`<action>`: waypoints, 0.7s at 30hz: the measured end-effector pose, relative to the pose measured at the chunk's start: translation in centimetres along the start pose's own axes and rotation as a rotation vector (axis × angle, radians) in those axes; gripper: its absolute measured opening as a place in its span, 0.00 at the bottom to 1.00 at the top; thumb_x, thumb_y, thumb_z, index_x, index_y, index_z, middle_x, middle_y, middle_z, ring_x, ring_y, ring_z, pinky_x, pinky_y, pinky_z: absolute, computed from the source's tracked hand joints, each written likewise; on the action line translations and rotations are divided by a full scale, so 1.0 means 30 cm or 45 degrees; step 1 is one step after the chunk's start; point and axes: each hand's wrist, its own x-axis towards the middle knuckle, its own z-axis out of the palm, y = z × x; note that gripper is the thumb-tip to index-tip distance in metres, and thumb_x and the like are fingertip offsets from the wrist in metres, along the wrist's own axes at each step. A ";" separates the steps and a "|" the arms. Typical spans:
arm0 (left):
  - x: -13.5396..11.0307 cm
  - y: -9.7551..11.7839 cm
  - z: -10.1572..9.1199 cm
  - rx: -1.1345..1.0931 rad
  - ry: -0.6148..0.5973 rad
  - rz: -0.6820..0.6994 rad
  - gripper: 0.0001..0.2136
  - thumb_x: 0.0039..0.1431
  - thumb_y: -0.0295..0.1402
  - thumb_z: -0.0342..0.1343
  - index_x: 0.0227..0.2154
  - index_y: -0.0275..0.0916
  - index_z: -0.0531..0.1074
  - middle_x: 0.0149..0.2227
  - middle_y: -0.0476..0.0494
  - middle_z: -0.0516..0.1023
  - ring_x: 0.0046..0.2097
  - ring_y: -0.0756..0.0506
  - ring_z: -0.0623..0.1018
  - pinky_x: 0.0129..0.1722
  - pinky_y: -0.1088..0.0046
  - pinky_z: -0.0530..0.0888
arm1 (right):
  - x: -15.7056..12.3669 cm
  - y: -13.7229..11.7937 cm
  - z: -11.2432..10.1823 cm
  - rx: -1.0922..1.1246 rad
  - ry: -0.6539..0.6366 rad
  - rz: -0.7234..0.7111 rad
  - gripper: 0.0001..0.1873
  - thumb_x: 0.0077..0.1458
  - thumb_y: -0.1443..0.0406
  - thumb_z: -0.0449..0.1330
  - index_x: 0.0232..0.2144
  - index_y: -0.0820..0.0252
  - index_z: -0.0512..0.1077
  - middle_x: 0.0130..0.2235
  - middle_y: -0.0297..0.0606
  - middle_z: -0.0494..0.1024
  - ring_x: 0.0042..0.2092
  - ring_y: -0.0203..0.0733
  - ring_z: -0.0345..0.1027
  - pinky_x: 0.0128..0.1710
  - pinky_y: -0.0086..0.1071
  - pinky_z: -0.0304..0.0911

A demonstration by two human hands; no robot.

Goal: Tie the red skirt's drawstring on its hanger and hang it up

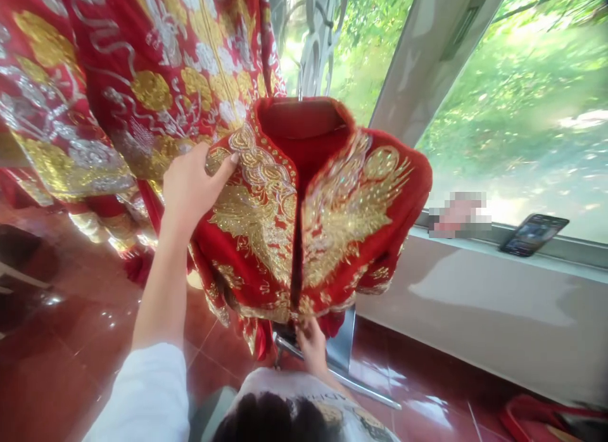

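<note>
A red jacket (342, 208) with gold and silver embroidery hangs upright in front of me, its front parted by a narrow gap. A hanger's metal hook (300, 81) rises behind the collar. My left hand (192, 182) grips the jacket's shoulder on the left, thumb on the front and fingers out of sight behind the cloth. Low at the front opening, my right hand (312, 346) is closed on the hem, with the fingertips partly hidden.
More embroidered red garments (156, 81) hang at the left. On the window ledge to the right, a phone (534, 234) leans beside a blurred-out object (458, 215). A metal stand leg (365, 388) crosses the tiled floor (85, 366). Red cloth (527, 416) lies bottom right.
</note>
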 end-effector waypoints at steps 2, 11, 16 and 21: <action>-0.005 -0.005 0.000 -0.022 0.029 0.006 0.21 0.56 0.57 0.52 0.31 0.42 0.69 0.27 0.43 0.73 0.45 0.34 0.76 0.46 0.62 0.68 | -0.016 0.051 -0.082 -0.034 -0.038 -0.018 0.08 0.53 0.63 0.55 0.22 0.49 0.63 0.13 0.24 0.62 0.09 0.35 0.54 0.05 0.28 0.50; -0.148 -0.016 0.022 -0.048 0.328 0.059 0.25 0.56 0.53 0.55 0.53 0.48 0.67 0.51 0.40 0.74 0.54 0.33 0.71 0.51 0.59 0.65 | 0.617 -0.166 -0.444 -0.541 0.370 -0.285 0.28 0.51 0.58 0.63 0.55 0.45 0.64 0.49 0.43 0.73 0.47 0.54 0.73 0.42 0.51 0.73; -0.091 -0.083 -0.012 -0.037 0.107 0.001 0.19 0.59 0.54 0.50 0.35 0.43 0.73 0.25 0.47 0.69 0.33 0.42 0.70 0.34 0.67 0.61 | 0.921 -0.303 -0.353 -0.871 0.265 -0.451 0.48 0.49 0.51 0.64 0.67 0.53 0.49 0.65 0.50 0.55 0.67 0.59 0.45 0.63 0.54 0.49; 0.011 -0.193 -0.035 -0.477 -0.184 -0.115 0.27 0.63 0.53 0.46 0.15 0.39 0.54 0.17 0.52 0.52 0.25 0.52 0.52 0.27 0.70 0.56 | 1.020 -0.265 -0.369 -0.541 0.223 -0.291 0.18 0.61 0.60 0.54 0.48 0.59 0.76 0.42 0.42 0.77 0.44 0.42 0.71 0.46 0.35 0.63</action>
